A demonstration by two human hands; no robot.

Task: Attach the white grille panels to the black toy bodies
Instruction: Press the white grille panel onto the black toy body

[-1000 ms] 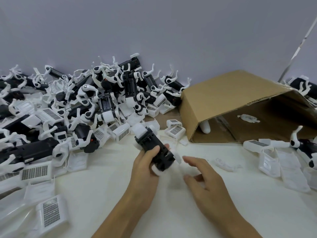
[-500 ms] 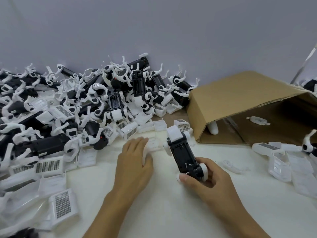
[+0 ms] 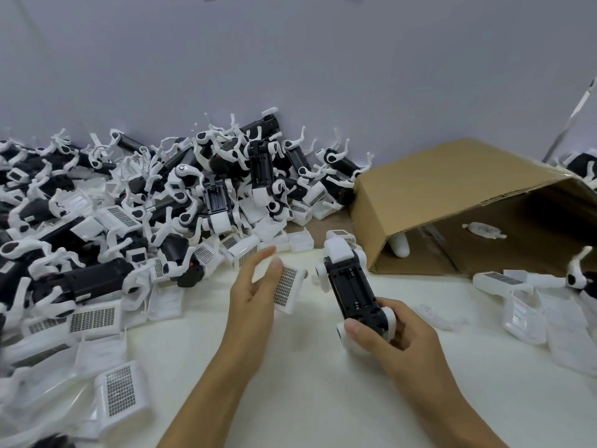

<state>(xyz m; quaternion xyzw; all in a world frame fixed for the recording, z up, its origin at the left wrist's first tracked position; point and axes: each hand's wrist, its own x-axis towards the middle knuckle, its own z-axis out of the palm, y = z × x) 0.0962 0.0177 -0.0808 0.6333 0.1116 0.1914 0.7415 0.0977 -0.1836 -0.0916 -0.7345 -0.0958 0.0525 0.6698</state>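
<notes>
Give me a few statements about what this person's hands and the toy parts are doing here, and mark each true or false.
1. The right hand grips a black toy body. True.
2. The left hand holds nothing. False: it holds a white grille panel.
3. The cardboard box stands upright, opening upward. False: it lies on its side, opening toward the viewer.
4. A heap of toy parts lies to the left, against the wall. True.
5. The panel is already on the held body. False: they are apart.
</notes>
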